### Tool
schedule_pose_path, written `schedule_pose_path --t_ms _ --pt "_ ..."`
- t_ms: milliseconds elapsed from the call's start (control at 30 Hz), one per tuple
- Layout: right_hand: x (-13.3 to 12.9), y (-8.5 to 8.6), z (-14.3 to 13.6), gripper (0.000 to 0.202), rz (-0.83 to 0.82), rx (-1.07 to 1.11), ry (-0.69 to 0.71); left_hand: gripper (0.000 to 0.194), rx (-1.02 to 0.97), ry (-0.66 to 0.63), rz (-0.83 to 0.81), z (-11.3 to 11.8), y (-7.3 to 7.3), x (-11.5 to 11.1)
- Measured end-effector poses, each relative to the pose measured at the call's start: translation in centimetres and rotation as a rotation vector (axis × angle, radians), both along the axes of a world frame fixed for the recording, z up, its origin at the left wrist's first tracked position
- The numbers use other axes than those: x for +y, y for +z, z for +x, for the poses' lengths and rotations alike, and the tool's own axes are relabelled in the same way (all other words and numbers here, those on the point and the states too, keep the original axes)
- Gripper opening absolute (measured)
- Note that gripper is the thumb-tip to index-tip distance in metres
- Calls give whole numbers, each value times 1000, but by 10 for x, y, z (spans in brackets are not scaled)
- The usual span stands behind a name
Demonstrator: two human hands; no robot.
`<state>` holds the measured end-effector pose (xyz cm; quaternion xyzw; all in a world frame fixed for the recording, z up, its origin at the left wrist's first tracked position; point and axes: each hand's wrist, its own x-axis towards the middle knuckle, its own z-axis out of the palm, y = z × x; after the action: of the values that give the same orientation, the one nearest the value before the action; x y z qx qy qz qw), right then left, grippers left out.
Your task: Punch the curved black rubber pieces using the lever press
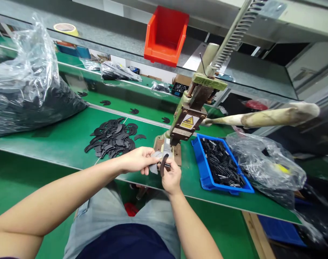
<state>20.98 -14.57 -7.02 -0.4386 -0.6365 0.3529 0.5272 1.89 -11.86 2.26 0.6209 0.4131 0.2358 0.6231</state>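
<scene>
In front of the hand press [185,124], my two hands are close together at the table's near edge. My left hand [141,159] pinches a grey curved flat piece [154,168] between thumb and fingers. My right hand [172,177] is closed on a black curved piece [164,164], which stands up from its fingers. The two pieces are side by side; whether they touch, I cannot tell. Left of the press base lies a heap of black crescent-shaped pieces [113,140]. To the right, a blue tray [204,182] holds many small black parts [220,162].
A long press lever [261,117] juts out to the right. Large clear plastic bags stand at the left [31,86] and right [269,165]. An orange bin [165,54] sits on the shelf above. Several black pieces [134,111] lie along the green strip behind.
</scene>
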Motion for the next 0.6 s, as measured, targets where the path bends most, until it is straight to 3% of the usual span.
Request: schedule_pose_path --t_ms 100,267,333,400,467,533,600 --pt "-3 4 5 19 39 -50 17 53 27 -56 -50 -2 4 5" --pt "-6 20 25 16 140 -204 41 50 135 -44 78 -2 8 7" --pt "-6 24 31 15 192 -254 29 45 179 58 247 -2 6 4" --pt "-7 26 33 14 240 -289 15 40 235 179 525 0 4 0" --pt "-7 26 33 12 279 -316 13 33 293 178 773 4 2 -5" --pt "-7 27 33 11 311 -336 18 36 316 93 851 8 -2 -7" --pt "-8 27 33 12 336 -348 17 42 302 72 799 13 -6 -8"
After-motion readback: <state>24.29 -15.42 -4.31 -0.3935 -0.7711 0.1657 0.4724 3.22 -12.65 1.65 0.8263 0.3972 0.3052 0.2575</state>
